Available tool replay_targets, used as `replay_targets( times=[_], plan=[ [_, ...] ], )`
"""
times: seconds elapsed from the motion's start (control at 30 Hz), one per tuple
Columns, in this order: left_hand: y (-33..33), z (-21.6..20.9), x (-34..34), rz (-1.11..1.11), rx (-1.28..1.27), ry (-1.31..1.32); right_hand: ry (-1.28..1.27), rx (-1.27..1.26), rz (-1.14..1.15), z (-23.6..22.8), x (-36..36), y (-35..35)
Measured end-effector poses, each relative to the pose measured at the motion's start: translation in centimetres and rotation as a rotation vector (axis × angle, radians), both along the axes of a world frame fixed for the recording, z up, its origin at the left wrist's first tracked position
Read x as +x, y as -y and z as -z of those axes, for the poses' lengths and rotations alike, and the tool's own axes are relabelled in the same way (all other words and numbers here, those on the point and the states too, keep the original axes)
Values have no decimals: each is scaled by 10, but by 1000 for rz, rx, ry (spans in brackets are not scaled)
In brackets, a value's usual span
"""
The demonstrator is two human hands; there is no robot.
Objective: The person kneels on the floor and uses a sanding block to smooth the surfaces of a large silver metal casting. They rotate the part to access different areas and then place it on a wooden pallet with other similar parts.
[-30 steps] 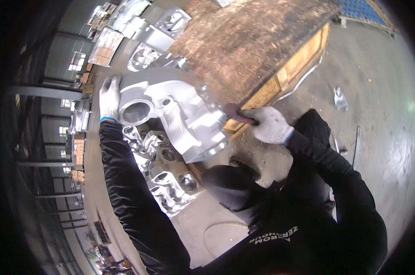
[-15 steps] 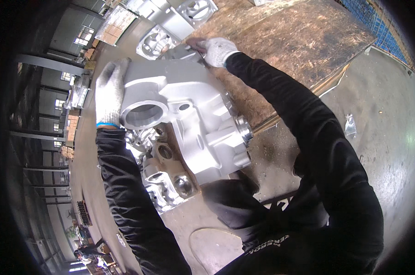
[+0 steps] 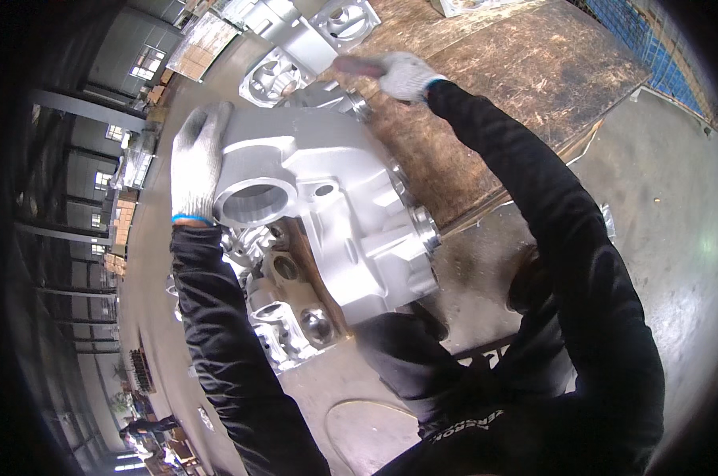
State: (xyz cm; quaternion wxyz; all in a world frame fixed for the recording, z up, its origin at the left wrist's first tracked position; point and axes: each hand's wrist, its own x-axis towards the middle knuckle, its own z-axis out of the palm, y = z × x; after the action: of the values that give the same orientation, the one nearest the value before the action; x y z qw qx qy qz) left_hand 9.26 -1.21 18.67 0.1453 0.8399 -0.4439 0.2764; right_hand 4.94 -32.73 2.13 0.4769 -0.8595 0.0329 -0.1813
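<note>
A large silver-grey metal housing [image 3: 343, 190], with a big round bore at its left, rests before me. My left hand [image 3: 196, 163], in a white knit glove, grips its upper left edge, fingers bent over the side. Above the wooden board, just past the housing's far end, is my right hand [image 3: 406, 78], also gloved. Its fingers are closed round a reddish-brown flat piece [image 3: 359, 67] that looks like a pad; its exact kind is unclear. That hand is apart from the large housing.
More silver castings [image 3: 275, 77] stand beyond the housing. Smaller castings [image 3: 286, 329] lie at its near left. The worn wooden board [image 3: 525, 79] spreads to the right, with blue mesh [image 3: 644, 55] behind. A person [image 3: 148, 428] is far off at lower left.
My right hand has moved up and right, away from the housing's far end, with the reddish-brown piece in it. The left hand keeps its place on the housing.
</note>
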Motion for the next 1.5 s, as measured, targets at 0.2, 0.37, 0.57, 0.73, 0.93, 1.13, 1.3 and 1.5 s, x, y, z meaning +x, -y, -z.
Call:
replay_targets(
  times=[0.2,0.37,0.57,0.73,0.93,1.13,1.3,1.5],
  plan=[
    [8,2,-15,-40,-229,-468,-248,66,-120,21,46,-11],
    [11,-3,-22,-130,-333,-575,-229,160,-103,23,50,-11],
    [15,9,4,-161,-306,-548,-187,142,-75,40,33,-11],
    [7,-7,-1,-155,-253,-479,-241,484,-57,67,11,-31],
    [2,6,-3,-109,-333,-584,-73,591,-13,-16,-42,-32],
    [19,-2,-14,-153,-328,-615,67,-238,162,2,25,-20],
    [22,1,-10,-123,-285,-560,-3,-315,130,54,15,-23],
    [11,2,4,-121,-345,-547,180,-71,228,52,-91,-2]
  ],
)
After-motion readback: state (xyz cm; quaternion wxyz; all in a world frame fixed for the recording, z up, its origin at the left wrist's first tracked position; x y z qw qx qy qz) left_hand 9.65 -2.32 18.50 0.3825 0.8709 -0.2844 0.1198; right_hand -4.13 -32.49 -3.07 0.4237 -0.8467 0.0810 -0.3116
